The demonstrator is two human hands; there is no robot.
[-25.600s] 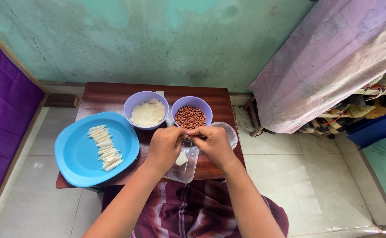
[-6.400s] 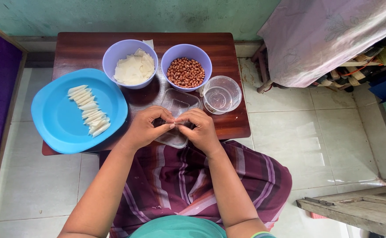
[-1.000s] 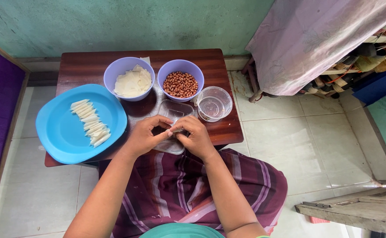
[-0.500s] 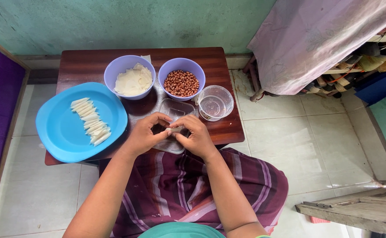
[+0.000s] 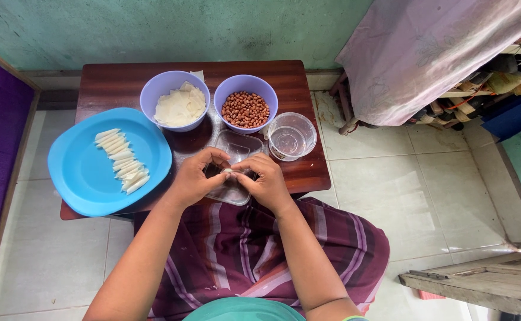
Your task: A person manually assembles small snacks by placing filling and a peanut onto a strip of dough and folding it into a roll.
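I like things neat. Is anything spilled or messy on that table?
Nothing spilled. The peanuts sit inside their purple bowl, and the white rolls lie in a row on the blue plate. Only that plate hangs a little over the wooden table's left edge.

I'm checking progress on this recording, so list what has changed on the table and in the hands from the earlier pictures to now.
Little has changed. The left hand and right hand still pinch a small white piece together over the clear tray, as they did a second ago. The blue plate keeps its row of white rolls. The wrapper bowl, peanut bowl and clear cup stay put.
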